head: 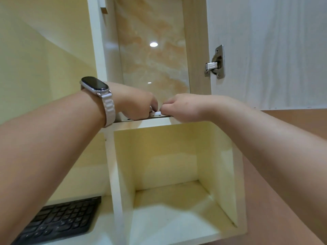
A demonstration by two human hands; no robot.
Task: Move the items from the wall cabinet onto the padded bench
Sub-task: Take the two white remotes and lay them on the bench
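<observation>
Both hands grip a flat silver device lying level, long axis left-right.

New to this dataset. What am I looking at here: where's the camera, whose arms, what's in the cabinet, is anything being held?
There is no robot. A person wears one wide-angle camera on the head, so this single picture looks out along both bare arms. The left hand, with a smartwatch on its wrist, and the right hand meet at the front edge of the shelf in an open wall cabinet. Together they grip a thin, flat silver item lying there; what it is cannot be told. The cabinet door is swung open on the right, showing its metal hinge. The cubby below shows nothing inside. A black keyboard lies at lower left.
</observation>
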